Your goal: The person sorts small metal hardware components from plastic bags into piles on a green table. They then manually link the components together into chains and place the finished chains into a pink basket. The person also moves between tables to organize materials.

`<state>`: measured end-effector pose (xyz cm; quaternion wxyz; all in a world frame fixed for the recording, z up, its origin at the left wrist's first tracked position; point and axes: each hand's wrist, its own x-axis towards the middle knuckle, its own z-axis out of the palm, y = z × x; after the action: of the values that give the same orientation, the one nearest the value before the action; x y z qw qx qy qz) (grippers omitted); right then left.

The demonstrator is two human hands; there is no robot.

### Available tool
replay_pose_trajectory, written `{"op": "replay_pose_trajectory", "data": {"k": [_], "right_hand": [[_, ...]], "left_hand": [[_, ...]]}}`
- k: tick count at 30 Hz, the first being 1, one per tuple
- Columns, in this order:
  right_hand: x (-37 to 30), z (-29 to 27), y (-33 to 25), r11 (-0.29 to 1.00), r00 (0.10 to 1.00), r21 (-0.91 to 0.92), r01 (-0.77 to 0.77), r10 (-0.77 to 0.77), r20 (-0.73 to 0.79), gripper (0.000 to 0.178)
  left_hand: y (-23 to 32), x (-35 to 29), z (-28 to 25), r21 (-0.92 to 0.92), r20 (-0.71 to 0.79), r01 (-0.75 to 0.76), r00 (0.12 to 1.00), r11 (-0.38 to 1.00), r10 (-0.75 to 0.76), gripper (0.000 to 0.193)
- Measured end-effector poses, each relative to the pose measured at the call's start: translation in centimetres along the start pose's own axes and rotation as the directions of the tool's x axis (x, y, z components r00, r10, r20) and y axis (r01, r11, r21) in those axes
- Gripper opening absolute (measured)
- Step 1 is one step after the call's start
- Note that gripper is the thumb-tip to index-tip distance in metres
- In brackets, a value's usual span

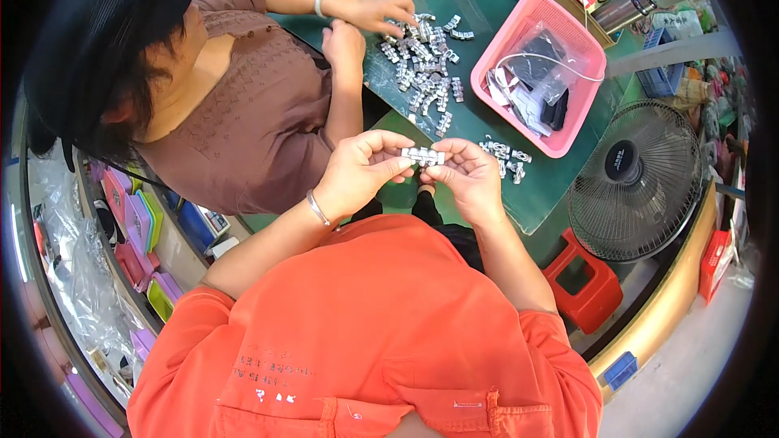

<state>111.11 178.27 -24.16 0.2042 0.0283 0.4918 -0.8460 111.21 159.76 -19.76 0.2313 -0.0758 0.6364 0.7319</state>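
Overhead view of two people at a green table [487, 126]. The person wearing the camera, in an orange shirt, raises both hands above the near table edge. The left hand [361, 172] and the right hand [468, 174] together hold a short strip of small silver metal pieces [423, 156]: thumb and fingertips of each hand pinch one end, so the strip lies level between them, clear of the table. A thin bracelet [316, 208] circles the left wrist.

Just beyond the right hand, a small cluster of like metal pieces [505, 157] lies on the table. Farther off, a larger scatter of the same pieces [426, 65] spreads across the table, where a co-worker's hands [381, 10] rest among them; this person wears a brown top and a dark cap. A pink basket [519, 20] holding dark items in clear bags stands to the right of the scatter. Beside the table, at lower right, stand a round fan [635, 181] and a red stool [586, 284].
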Motion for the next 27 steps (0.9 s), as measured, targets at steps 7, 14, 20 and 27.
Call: {"op": "replay_pose_trajectory", "data": {"k": [7, 14, 20, 27], "right_hand": [[-0.15, -0.15, 0.18, 1.0, 1.0, -0.023, -0.008, 0.008, 0.003, 0.024], [-0.24, -0.51, 0.51, 0.999, 0.999, -0.021, -0.046, 0.046, 0.001, 0.024], [-0.23, -0.64, 0.49, 0.998, 0.998, -0.018, -0.06, 0.061, 0.013, 0.024], [-0.17, -0.67, 0.57, 0.998, 0.999, -0.04, -0.042, 0.043, 0.019, 0.023]], "left_hand": [[-0.4, -0.1, 0.18, -0.011, -0.024, -0.021, 0.999, 1.0, 0.02, 0.019], [-0.17, -0.27, 0.32, 0.028, -0.04, 0.056, 0.998, 0.998, -0.054, 0.016], [-0.37, -0.22, 0.15, 0.058, -0.031, 0.085, 0.996, 0.995, -0.083, 0.016], [-0.51, -0.23, 0.02, 0.029, -0.005, 0.034, 0.999, 0.999, -0.034, 0.015]]}}
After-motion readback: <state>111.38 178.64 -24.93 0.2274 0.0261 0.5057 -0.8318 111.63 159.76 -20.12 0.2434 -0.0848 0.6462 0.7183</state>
